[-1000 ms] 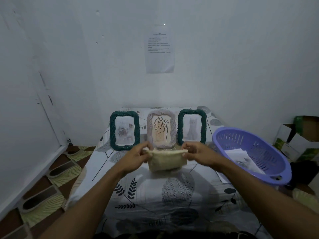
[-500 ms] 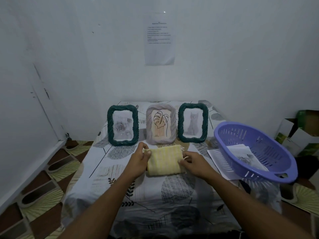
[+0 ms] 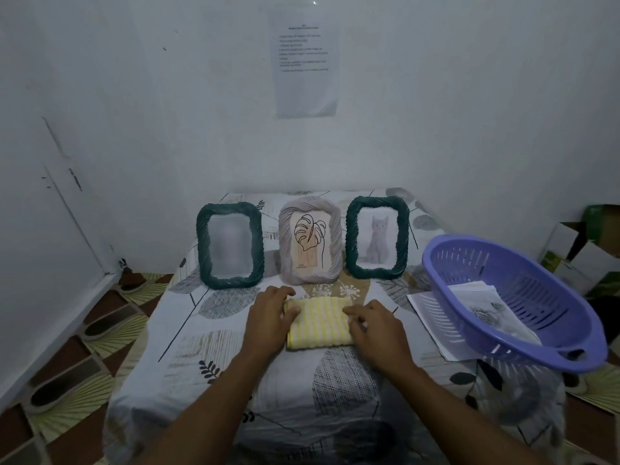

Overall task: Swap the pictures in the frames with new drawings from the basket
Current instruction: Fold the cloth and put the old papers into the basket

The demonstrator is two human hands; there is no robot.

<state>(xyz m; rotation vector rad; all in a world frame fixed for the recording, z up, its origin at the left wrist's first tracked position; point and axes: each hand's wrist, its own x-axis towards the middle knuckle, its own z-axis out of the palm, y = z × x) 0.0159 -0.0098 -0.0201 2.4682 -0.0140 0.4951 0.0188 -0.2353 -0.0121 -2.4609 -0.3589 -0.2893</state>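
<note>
Green frame (image 3: 229, 245): far left on the table (image 3: 208, 357), upright, picture blurred.
Left hand (image 3: 268, 318): flat on the cloth (image 3: 318, 322).
Grey frame (image 3: 310, 245): middle, leaf drawing.
Right hand (image 3: 374, 327): fingers curled on the cloth's right edge.
Cat frame (image 3: 377, 241): upright.
Basket (image 3: 510, 297): far right, holds drawings (image 3: 486, 307).

Both bare forearms reach forward from the lower edge, converging toward the middle. The left hand (image 3: 268, 317) lies palm down, fingers (image 3: 292, 309) curled inward to the right. The right hand (image 3: 375, 325) lies palm down, fingers (image 3: 352, 310) bent and pointing left.
</note>
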